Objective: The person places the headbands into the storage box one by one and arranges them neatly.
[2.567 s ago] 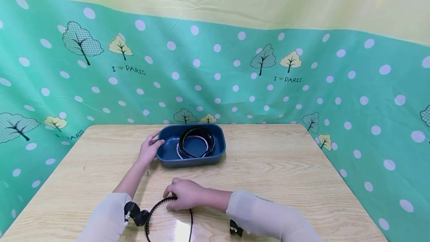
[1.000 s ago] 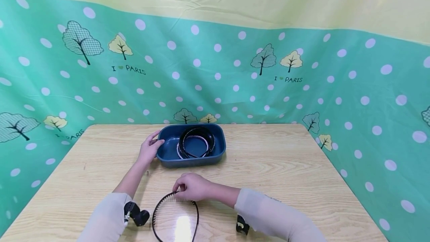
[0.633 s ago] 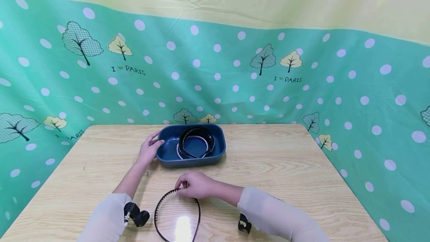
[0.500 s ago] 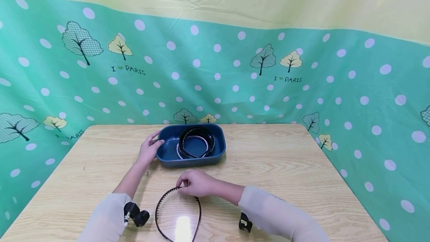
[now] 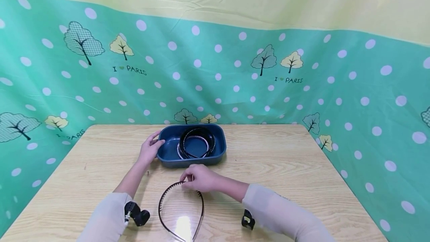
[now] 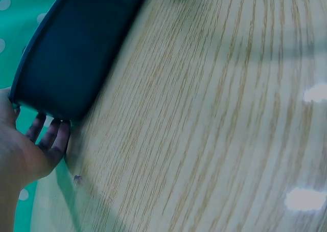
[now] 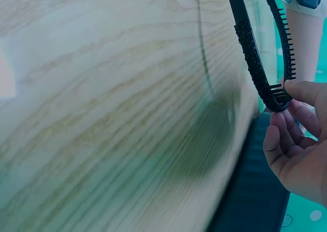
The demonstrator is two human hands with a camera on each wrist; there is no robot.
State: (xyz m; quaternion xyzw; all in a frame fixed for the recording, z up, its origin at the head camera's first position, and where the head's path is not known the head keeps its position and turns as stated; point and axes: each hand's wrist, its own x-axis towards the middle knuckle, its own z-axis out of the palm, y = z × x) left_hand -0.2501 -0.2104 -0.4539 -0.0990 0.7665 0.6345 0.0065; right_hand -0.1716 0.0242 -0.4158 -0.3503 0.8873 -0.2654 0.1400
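A dark blue plastic bin [image 5: 193, 163] stands near the table's back edge. My left hand [image 5: 147, 150] grips its left end, the thumb over the rim and the fingers against the outer wall. Several black headbands [image 5: 213, 142] and a whitish toothed one [image 5: 178, 153] lie nested in its right half. In front of the bin, my right hand [image 5: 202, 178] pinches a thin black toothed headband [image 5: 203, 207] at the top of its curve, with the ends toward me. The right wrist view shows a rough, bumpy outer band [image 7: 250, 53] and a row of teeth inside.
The light wood tabletop [image 5: 285, 167] reaches a green dotted curtain [image 5: 231, 85] at the back and sides. A bright light reflection [image 5: 183, 227] shows on the table. Black wrist cameras [image 5: 137, 214] sit by both sleeves.
My right hand has moved forward and slightly right, carrying the black headband toward the bin. The left hand and the bin have stayed in place.
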